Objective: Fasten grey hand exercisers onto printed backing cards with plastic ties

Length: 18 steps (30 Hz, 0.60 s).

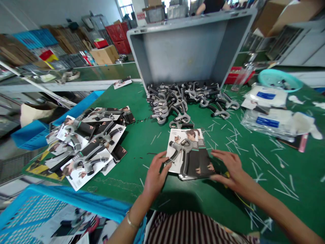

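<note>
Below gray bin's pile of grips, flat printed card point(201, 159), white-and-dark, gray-black hand grip point(181, 150) on it. Left hand point(157, 171), right hand point(230, 169) half-open, fingers curved at card's opposite sides; firm hold unclear.

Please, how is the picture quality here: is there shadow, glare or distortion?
Head view: the window is overexposed; a soft shadow darkens the green table near the cards; wide-lens stretching shows toward the edges; the background looks soft, and the cards' small print is unreadable.
</note>
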### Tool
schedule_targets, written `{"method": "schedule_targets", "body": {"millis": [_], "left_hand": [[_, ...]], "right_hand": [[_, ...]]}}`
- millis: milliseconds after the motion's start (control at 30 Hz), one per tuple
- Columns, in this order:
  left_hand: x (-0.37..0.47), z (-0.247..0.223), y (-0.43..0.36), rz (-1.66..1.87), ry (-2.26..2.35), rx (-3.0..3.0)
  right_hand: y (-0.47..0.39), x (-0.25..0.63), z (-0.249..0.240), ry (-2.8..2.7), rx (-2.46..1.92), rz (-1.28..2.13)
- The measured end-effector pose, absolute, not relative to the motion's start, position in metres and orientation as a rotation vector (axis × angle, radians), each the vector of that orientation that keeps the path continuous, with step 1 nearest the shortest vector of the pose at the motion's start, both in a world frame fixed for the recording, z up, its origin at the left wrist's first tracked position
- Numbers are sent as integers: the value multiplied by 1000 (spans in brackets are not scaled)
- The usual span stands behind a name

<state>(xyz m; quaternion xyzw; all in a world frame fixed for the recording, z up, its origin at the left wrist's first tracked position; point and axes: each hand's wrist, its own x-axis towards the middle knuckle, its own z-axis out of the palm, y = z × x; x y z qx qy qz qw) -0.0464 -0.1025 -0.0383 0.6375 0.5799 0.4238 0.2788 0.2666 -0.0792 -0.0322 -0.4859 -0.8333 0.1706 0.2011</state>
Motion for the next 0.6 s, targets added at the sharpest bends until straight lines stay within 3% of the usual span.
{"method": "schedule_targets", "body": {"millis": [200, 300, 433, 500, 600], "left_hand": [[-50, -10, -93, 1174, 1249, 729], [-39, 5, -82, 1038, 1031, 587], [-35, 24, -77, 1145, 986, 597], [-36, 25, -77, 1280, 1014, 618], [-35, 14, -78, 1185, 1045, 647]], "right_hand": [[-122, 334, -57, -2605, -1611, 331], [-123, 344, -54, -2406, -1657, 728], [-131, 344, -39, -1426, -1792, 1499], [-144, 334, -33, -906, -1672, 1737], [-169, 314, -26, -500, -1457, 2005]]}}
